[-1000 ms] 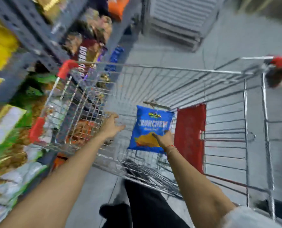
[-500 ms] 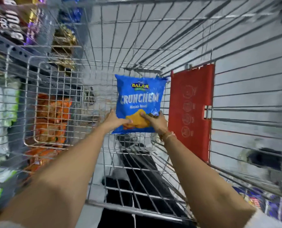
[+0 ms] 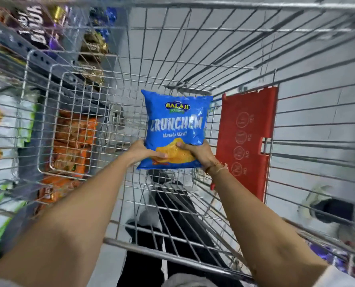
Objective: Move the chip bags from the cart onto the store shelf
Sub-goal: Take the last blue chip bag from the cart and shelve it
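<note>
A blue chip bag (image 3: 175, 123) marked "Crunchem" stands upright inside the wire cart (image 3: 255, 125), held near its bottom edge. My left hand (image 3: 140, 153) grips the bag's lower left corner. My right hand (image 3: 195, 152) grips its lower right, thumb across the front. Both arms reach down into the basket. The store shelf (image 3: 37, 59) runs along the left, seen through the cart's wire side, stocked with orange, green and dark snack bags.
A red plastic flap (image 3: 247, 139) hangs on the cart's right inner wall. The cart's near rim (image 3: 172, 253) crosses under my forearms. My dark trousers and the grey floor show through the wire bottom. A shoe (image 3: 317, 204) lies outside at right.
My head has dipped down into the cart. My left hand has joined the right on the blue bag, which now stands upright in both hands.
</note>
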